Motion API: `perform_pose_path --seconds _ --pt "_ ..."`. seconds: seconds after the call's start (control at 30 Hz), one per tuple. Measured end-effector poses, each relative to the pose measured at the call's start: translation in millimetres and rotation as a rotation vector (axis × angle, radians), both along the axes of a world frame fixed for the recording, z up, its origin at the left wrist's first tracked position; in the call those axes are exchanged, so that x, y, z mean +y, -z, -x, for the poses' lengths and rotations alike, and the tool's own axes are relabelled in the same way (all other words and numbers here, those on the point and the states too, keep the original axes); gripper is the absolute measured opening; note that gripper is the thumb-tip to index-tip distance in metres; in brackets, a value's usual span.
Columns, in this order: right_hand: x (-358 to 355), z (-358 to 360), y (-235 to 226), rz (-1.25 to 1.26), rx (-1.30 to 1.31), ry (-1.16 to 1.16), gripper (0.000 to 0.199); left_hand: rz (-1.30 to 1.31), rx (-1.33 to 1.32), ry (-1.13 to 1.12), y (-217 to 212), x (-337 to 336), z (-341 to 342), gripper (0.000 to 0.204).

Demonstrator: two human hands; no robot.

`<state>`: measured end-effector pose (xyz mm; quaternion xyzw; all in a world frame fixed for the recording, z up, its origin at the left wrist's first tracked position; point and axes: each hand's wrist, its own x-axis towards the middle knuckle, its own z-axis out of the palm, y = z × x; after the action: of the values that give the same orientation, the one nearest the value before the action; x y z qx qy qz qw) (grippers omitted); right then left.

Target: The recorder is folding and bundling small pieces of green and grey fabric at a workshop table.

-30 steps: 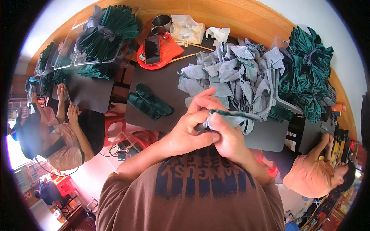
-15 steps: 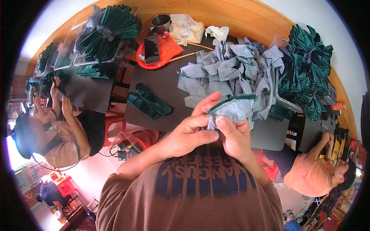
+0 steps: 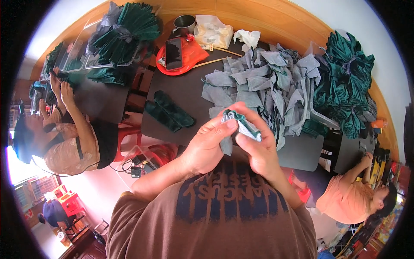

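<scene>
Between both hands, in front of my chest, is a small grey fabric piece with dark green velvet showing (image 3: pixel 246 127). My left hand (image 3: pixel 206 144) pinches its left end, thumb on top, and a grey flap hangs below the fingers. My right hand (image 3: pixel 260 149) grips the other end, its thumb below and fingers behind the fabric. The velvet is bunched near my left thumb. Just beyond my hands lies a heap of grey fabric pieces (image 3: pixel 254 80), some showing green velvet. Two dark green velvet pieces (image 3: pixel 169 113) rest on the dark table (image 3: pixel 168 137) to the left.
A red plate (image 3: pixel 167 71) holds a phone (image 3: pixel 174 54), with chopsticks beside it. Behind stand a metal cup (image 3: pixel 184 23) and a tissue pack (image 3: pixel 212 32). Green velvet bundles rise at left (image 3: pixel 123 36) and right (image 3: pixel 345 73). Co-workers sit left (image 3: pixel 64 142) and right (image 3: pixel 345 198).
The fabric piece, spread out with its grey face showing before, is now folded and bunched between my fingers. My left fingers have curled in around it. The left co-worker's hands have shifted.
</scene>
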<state>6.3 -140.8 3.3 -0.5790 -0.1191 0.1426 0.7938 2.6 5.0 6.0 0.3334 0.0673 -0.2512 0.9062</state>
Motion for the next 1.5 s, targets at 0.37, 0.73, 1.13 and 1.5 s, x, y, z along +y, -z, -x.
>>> perform_pose_path --seconds 0.37,0.73,1.13,1.5 --pt "0 -1 -18 0.105 -0.236 0.072 0.036 -0.039 -0.359 0.133 1 5 1 0.054" --pt "-1 -6 -7 0.366 -0.445 -0.041 0.037 -0.296 -0.335 0.385 -12 22 -3 0.022" --pt "-5 -5 -8 0.463 -0.514 -0.058 0.064 -0.143 -0.166 0.159 0 9 2 0.018" --pt "-9 -8 -27 0.460 -0.536 -0.216 0.067 -0.253 -0.315 0.496 -31 19 -1 0.018"
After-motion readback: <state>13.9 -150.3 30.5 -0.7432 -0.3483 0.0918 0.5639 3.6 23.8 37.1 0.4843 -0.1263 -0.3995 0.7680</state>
